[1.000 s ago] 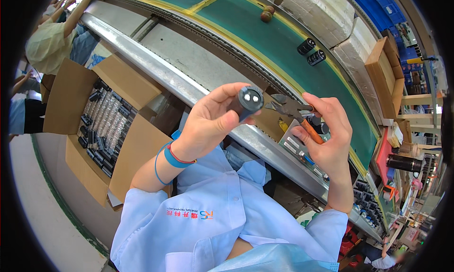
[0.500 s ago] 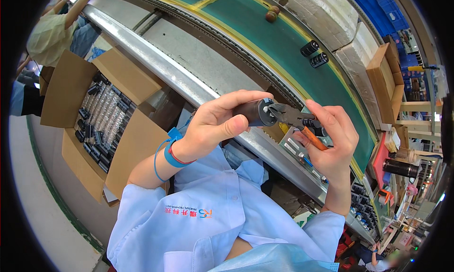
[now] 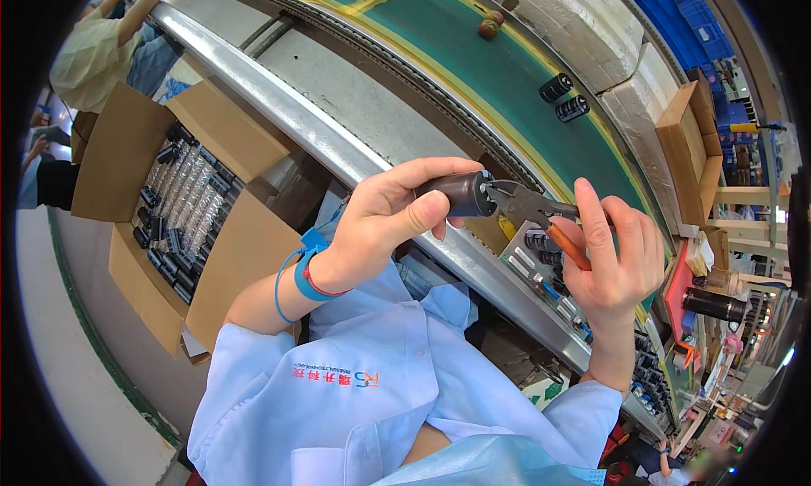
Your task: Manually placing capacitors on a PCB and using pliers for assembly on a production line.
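One cylinder, one pair of cutters

The left hand (image 3: 384,205) grips one black cylinder (image 3: 459,195) above the metal rail (image 3: 325,139); the right hand (image 3: 615,266) holds one pair of orange-handled cutters (image 3: 525,205), tips at the cylinder's end. Two similar cylinders (image 3: 555,87) are on the green belt (image 3: 507,68). One second ago the cutters stood apart from the cylinder; now it is turned sideways and the right fingers spread wider.
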Tool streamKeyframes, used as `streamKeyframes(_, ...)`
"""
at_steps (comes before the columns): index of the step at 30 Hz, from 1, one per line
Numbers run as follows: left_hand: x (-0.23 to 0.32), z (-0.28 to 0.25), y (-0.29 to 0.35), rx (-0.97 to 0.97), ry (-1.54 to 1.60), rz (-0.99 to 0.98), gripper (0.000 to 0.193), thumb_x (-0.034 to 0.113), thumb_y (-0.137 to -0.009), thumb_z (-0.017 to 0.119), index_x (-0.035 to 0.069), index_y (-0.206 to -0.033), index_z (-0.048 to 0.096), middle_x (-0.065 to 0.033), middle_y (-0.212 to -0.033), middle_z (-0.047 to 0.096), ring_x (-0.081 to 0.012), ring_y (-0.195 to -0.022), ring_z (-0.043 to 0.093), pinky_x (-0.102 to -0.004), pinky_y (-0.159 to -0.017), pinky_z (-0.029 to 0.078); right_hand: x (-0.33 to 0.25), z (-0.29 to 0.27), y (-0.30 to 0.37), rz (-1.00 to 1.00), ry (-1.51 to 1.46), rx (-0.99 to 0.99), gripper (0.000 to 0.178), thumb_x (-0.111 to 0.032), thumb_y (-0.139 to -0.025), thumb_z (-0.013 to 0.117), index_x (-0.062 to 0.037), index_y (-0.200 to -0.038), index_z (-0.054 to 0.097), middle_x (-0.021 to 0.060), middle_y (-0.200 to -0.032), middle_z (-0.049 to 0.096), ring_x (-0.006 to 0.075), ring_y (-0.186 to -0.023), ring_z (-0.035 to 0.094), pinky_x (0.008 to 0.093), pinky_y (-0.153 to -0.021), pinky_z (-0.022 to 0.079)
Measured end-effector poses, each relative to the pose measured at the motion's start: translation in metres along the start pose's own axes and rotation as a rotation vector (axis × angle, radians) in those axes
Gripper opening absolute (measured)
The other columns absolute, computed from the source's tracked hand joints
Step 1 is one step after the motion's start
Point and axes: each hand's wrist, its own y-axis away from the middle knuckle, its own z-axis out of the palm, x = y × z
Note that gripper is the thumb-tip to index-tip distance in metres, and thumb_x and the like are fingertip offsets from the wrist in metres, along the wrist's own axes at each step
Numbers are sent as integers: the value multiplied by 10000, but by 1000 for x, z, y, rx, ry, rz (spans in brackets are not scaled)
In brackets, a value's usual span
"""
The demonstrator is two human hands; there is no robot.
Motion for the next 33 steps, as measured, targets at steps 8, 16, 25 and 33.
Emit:
streamKeyframes(8,1,2,-4,16,56,-99,463,267,-946,564,-53,-1275,502,-83,-1029,624,-118,-828,589,-242,-691,489,12,-1,-2,-117,113,-1,280,-257,-769,716,-149,-1027,724,26,-840,585,186,-642,527,301,-565,435)
streamKeyframes(16,-2,0,-12,21,34,-109,479,306,-948,555,-41,-1275,506,-82,-1013,630,-132,-822,593,-255,-694,493,17,4,-5,-142,154,8,278,-269,-779,702,-187,-1044,722,10,-826,579,173,-641,526,295,-572,436)
streamKeyframes(25,-10,-1,-29,2,28,-39,527,235,-941,562,24,-1385,373,-134,-1241,529,-195,-1017,572,-293,-778,512,28,22,0,16,-40,4,412,-314,-669,782,-176,-1051,714,-3,-796,577,175,-663,568,301,-566,427)
streamKeyframes(33,22,-68,-9,343,-352,129,466,154,-921,544,31,-1356,430,-135,-1266,524,-206,-1094,556,-303,-851,498,76,72,-3,174,64,-135,422,-259,-689,786,-203,-1092,675,-8,-818,599,185,-718,600,328,-620,470)
